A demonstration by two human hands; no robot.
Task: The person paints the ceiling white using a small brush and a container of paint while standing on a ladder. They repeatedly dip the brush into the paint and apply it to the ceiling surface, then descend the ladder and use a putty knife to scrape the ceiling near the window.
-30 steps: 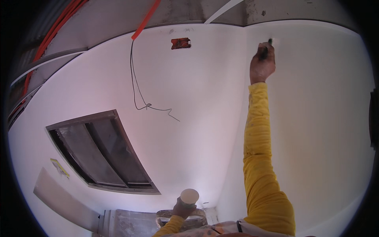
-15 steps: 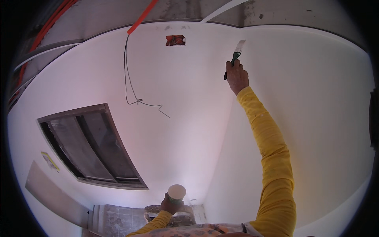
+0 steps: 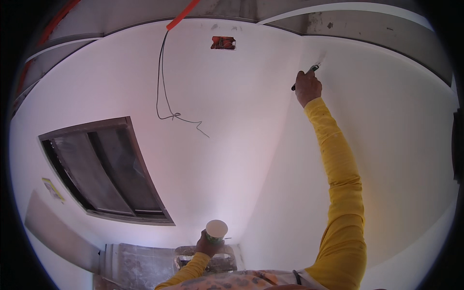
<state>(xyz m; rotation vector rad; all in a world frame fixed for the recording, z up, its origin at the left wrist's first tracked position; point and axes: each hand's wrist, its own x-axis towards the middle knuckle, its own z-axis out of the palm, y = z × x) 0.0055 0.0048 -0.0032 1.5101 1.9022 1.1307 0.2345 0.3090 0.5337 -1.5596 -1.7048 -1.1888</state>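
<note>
My right hand [image 3: 308, 88], raised at the end of a yellow sleeve, is wrapped around a paintbrush [image 3: 314, 67] with a dark green handle. The brush head, partly blurred, is at the white right-hand wall [image 3: 377, 121], near its upper part and just right of the corner. Low in the middle, my left hand [image 3: 207, 245] grips a white cup [image 3: 216, 229] with green on its side. The cup is upright, and its inside looks white; how full it is I cannot tell.
On the left wall is a dark-framed window [image 3: 101, 169]. Thin wires [image 3: 162, 82] hang from an orange conduit [image 3: 182, 14]. A red electrical box [image 3: 223, 43] is set in the wall near the ceiling. Below my left hand stands a stained object [image 3: 227, 261].
My right hand and the paintbrush have moved right, from the corner onto the right-hand wall, and the brush leans more to the right. My view has shifted slightly; the left hand still holds the cup.
</note>
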